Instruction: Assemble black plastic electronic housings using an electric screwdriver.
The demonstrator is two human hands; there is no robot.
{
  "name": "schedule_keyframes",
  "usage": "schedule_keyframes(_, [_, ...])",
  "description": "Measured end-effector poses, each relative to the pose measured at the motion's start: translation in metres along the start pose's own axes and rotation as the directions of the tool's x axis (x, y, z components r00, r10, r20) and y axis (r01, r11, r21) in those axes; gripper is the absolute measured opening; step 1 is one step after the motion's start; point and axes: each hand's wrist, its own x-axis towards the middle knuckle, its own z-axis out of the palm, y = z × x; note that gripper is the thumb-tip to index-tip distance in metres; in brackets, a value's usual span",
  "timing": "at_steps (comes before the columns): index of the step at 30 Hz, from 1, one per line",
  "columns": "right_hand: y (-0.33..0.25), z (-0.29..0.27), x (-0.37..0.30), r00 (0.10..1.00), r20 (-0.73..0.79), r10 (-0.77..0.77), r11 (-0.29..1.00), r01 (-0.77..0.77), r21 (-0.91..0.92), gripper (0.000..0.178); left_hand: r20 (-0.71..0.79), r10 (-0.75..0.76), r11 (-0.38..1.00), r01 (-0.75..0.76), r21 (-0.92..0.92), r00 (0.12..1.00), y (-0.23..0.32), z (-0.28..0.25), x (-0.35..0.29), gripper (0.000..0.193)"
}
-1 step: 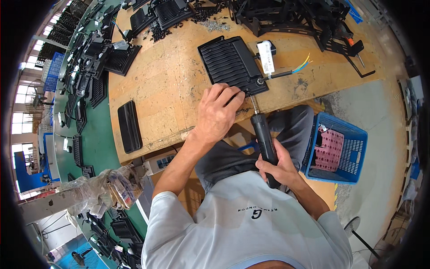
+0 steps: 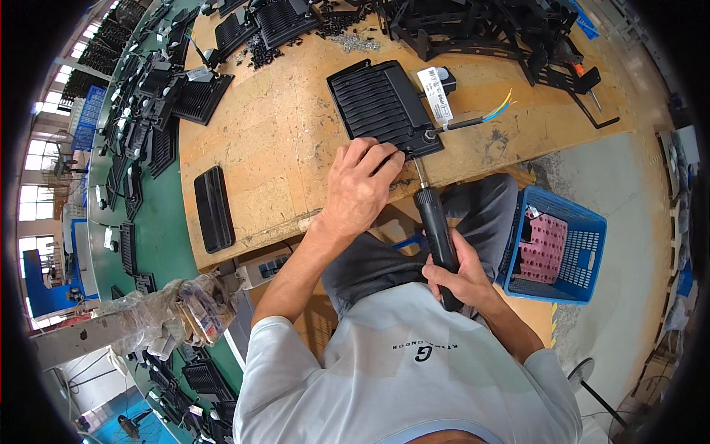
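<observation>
A black finned floodlight housing lies on the wooden workbench, with a short cable ending in bare coloured wires at its right. My left hand is closed at the housing's near edge, its fingertips bunched beside the screwdriver's tip; whatever they pinch is hidden. Wrapped around a black electric screwdriver is my right hand, below the bench edge. The screwdriver's metal bit points up and away, reaching the housing's near edge close to my left fingertips. A white label hangs beside the housing.
Black metal brackets are heaped at the back right. Small screws lie scattered at the back. A black phone rests on the left of the bench. More floodlights crowd the green table. A blue basket stands at right.
The white label beside the housing has swung slightly to the left and tilted. Both hands and the screwdriver look the same.
</observation>
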Motion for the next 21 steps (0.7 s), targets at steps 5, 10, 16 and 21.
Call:
schedule_keyframes(5, [0.004, -0.003, 0.0, 1.0, 0.013, 0.009, 1.0, -0.008, -0.025, 0.065, 0.014, -0.026, 1.0, 0.025, 0.009, 1.0, 0.004, 0.0, 0.001, 0.032])
schedule_keyframes(10, [-0.002, -0.003, -0.001, 1.0, 0.018, 0.023, 0.999, -0.022, -0.042, 0.064, -0.004, -0.042, 0.999, 0.042, -0.023, 0.999, 0.003, 0.003, 0.0, 0.03])
schedule_keyframes(16, [-0.023, -0.003, -0.004, 0.986, 0.064, 0.153, 0.973, -0.162, 0.166, 0.054, 0.004, -0.075, 0.994, 0.075, -0.079, 0.997, 0.0, 0.004, 0.003, 0.026])
schedule_keyframes(21, [-0.025, -0.001, -0.003, 0.984, 0.081, 0.158, 0.971, -0.17, 0.166, 0.052, -0.001, -0.11, 0.986, 0.109, -0.128, 0.994, -0.001, 0.005, 0.004, 0.024])
